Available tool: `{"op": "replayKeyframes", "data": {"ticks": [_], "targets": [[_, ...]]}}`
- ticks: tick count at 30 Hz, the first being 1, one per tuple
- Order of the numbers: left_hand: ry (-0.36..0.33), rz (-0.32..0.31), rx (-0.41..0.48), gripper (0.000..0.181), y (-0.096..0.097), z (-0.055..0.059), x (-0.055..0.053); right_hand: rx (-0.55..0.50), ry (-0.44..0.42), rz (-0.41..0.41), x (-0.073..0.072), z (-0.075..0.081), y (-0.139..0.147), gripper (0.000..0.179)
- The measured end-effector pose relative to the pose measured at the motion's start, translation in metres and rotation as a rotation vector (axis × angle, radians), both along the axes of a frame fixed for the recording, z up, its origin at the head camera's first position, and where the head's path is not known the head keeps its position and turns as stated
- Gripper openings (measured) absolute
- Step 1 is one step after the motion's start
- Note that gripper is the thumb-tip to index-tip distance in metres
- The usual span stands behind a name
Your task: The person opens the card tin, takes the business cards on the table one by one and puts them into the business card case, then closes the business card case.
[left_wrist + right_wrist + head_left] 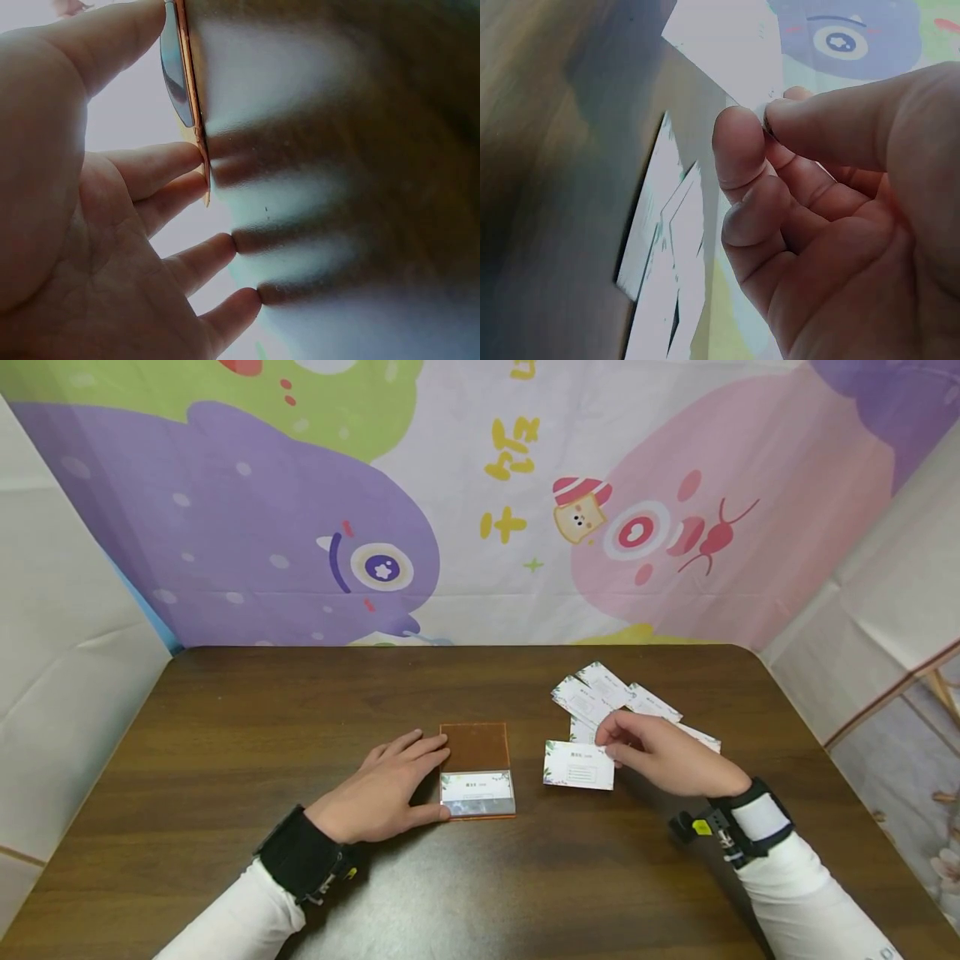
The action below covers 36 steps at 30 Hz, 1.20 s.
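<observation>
A brown card holder (474, 747) lies unfolded on the table, with a white printed card (476, 786) in its clear lower pocket. My left hand (386, 789) rests at its left side, thumb and fingertips touching the edge; in the left wrist view the fingers (184, 262) are spread and fairly straight. My right hand (663, 752) pinches a white business card (577, 766) by its right corner between thumb and fingers. In the right wrist view this card (727, 45) is held above the table. Beneath and behind that hand lies a loose spread of several similar cards (588, 700).
The dark wooden table (315, 693) ends at a cartoon-printed cloth (487, 568) along the back. Pale cloth panels (67, 643) stand at the left and right sides. Each wrist wears a black strap (300, 853) with a small camera.
</observation>
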<state>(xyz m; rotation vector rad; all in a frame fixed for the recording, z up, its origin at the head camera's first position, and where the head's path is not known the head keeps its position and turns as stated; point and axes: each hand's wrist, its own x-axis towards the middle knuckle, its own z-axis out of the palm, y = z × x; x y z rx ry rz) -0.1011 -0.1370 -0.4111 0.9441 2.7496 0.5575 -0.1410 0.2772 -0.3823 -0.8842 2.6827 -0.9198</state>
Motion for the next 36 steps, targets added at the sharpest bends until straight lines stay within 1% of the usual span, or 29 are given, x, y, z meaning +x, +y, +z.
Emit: {"op": "replayKeyframes", "data": {"ticks": [13, 18, 25, 36], "targets": [[0.002, 0.002, -0.006, 0.081, 0.001, 0.0, -0.001, 0.005, -0.025, 0.001, -0.006, 0.008, -0.023, 0.014], [-0.008, 0.005, -0.008, 0.08, 0.001, 0.0, 0.0, -0.016, -0.018, 0.028, -0.01, 0.009, -0.032, 0.015], [-0.013, 0.004, -0.002, 0.08, 0.0, 0.0, 0.0, -0.021, -0.029, 0.036, -0.012, 0.01, -0.047, 0.014], [0.002, 0.005, -0.001, 0.081, 0.0, -0.001, 0.0, -0.046, -0.027, 0.086, -0.016, 0.008, -0.073, 0.012]]}}
